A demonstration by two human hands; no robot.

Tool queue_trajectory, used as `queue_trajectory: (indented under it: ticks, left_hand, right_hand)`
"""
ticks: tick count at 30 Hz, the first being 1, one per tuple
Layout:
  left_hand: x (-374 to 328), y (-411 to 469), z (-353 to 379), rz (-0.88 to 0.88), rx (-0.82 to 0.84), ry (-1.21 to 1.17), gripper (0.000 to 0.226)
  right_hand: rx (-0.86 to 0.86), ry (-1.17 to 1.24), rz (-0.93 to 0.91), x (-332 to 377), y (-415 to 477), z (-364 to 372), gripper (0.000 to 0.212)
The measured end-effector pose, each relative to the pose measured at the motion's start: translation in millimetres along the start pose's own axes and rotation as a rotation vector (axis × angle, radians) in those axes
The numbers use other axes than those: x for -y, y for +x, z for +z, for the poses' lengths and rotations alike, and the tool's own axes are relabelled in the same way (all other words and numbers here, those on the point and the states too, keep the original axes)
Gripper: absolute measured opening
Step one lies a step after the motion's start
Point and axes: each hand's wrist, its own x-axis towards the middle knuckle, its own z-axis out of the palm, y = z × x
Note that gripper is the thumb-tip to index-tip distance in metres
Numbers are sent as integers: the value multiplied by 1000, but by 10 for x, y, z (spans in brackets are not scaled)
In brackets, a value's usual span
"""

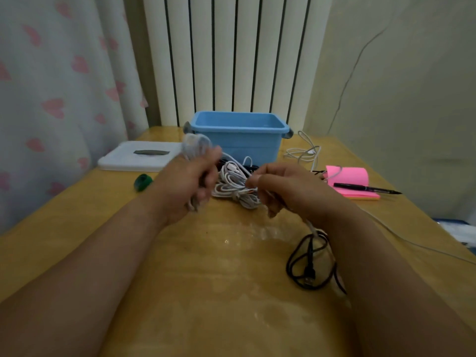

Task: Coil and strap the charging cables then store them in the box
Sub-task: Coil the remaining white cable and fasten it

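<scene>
Blue box (239, 144) looks empty; our left hand (185, 184) grips a blurred white coil (195, 148), our right hand (288, 188) pinches a strand (310, 224); black cable (309, 262) lies loose.

The light is dim and soft, with a warm yellowish cast. In front of the blue box (238, 136), the table (206, 279) shows pale glare patches and a few bright specks. Just in front of the box's left corner, the left hand (185, 186) and the white cable (196, 148) it grips are smeared by motion blur. Behind the box, the striped panel (231, 55) has lines that fan outward from wide-angle distortion. Shadows are faint.
</scene>
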Motion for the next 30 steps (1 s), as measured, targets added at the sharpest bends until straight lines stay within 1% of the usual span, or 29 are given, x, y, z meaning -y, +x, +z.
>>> queue_trajectory:
  ticks: [2,4,6,8,9,10,12,14,16,18,20,23,25,26,28,30]
  left_hand:
    - [10,88,-124,10,-175,-239,40]
    - [44,110,-155,-1,-281,-328,40]
    - [75,82,-54,-42,-254,-294,40]
    - [103,59,80,-84,-178,-217,47]
    - [118,55,135,-73,-150,-177,49]
    - [126,53,179,-42,-118,-144,47]
    - [103,28,257,5,-72,-147,30]
    - [70,4,292,22,-77,-166,23]
    - [66,-11,302,15,-113,-160,24]
    - [80,-5,295,-22,-143,-207,29]
    - [89,26,250,-61,-183,-355,32]
    - [33,82,73,-76,-241,-707,31]
    - [-6,117,-81,-68,-290,-845,32]
    - [-20,126,-146,-65,-302,-864,33]
    - [-27,135,-246,-53,-301,-805,33]
    - [-21,136,-307,-51,-276,-672,35]
  right_hand:
    - [-3,-83,11,-18,5,26,25]
    - [-75,-108,-33,-35,32,86,24]
    - [-146,-98,-104,-37,59,188,20]
    - [-163,-109,-155,-30,75,319,17]
    - [-164,-138,-167,-35,80,376,16]
    - [-166,-178,-176,-43,81,422,15]
    - [-164,-249,-220,-67,85,479,12]
    - [-167,-271,-270,-82,88,519,11]
    - [-200,-277,-285,-87,93,547,16]
    - [-230,-292,-265,-71,89,557,17]
    - [-211,-323,-224,-70,90,546,20]
    - [-126,-486,-140,-83,85,474,26]
    - [-58,-509,-98,-75,67,403,25]
    - [-26,-492,-85,-65,55,369,25]
    - [28,-483,-66,-45,39,308,26]
    - [42,-592,-59,-61,49,236,27]
